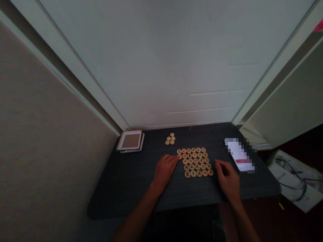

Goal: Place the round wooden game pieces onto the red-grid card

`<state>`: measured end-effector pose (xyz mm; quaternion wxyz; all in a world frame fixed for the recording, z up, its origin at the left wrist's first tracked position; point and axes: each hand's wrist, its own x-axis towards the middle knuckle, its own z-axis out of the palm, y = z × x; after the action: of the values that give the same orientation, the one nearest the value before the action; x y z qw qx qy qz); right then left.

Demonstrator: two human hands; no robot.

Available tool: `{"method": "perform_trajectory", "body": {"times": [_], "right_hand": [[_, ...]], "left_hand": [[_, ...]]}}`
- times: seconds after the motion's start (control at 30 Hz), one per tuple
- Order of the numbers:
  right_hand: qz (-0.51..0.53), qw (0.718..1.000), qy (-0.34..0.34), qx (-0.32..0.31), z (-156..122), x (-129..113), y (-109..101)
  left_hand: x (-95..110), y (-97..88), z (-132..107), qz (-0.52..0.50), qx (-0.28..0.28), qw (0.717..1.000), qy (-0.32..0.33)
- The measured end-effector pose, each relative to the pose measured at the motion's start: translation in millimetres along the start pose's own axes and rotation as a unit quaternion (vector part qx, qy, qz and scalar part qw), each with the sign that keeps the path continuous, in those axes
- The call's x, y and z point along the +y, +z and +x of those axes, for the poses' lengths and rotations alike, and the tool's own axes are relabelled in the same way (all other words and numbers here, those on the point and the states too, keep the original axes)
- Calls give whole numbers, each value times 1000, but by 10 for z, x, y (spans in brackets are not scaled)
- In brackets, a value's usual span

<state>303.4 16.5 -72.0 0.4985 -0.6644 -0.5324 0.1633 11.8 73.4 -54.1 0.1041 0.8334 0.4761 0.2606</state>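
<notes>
left hand (pixel 164 168): fingers bent close together, tips at red-marked end disc (pixel 179 157), grip unclear | right hand (pixel 228 178): fingers curled, thumb near forefinger, cannot tell if holding anything | discs (pixel 195 161): rows on table (pixel 121 191), between hands | five blank discs (pixel 173 138): beyond | phone (pixel 238 154): right side

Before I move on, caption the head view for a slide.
Left hand touching rows of round, tan, character-marked discs on a dark tabletop; right hand beside them.

Wooden discs (pixel 195 161); matt, grained tabletop (pixel 123 185)
</notes>
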Motion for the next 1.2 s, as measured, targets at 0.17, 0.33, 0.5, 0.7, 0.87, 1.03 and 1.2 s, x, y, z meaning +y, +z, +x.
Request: {"method": "perform_trajectory", "body": {"times": [0.17, 0.33, 0.5, 0.7, 0.87, 1.03, 1.2], "right_hand": [[0, 1000, -2, -1, 6, -18, -11], [2, 1000, 1, -7, 4, -26, -4], [5, 1000, 28, -8, 6, -57, -5], [17, 999, 45, -12, -1, -60, -7], [26, 998, 51, -12, 7, -15, 15], [11, 999, 40, -12, 3, -11, 12], [2, 999, 35, -15, 5, -17, 4]], "left_hand": [[18, 0, 4, 1, 5, 1000, -3], [12, -78, 6, 13, 13, 1000, -11], [-209, -215, 150, 59, 43, 997, -26], [-567, -279, 381, 99, 56, 992, -55], [-652, -218, 484, 106, 62, 990, -74], [-643, -172, 542, 108, 71, 987, -97], [-631, -155, 578, 97, 76, 987, -104]]}}
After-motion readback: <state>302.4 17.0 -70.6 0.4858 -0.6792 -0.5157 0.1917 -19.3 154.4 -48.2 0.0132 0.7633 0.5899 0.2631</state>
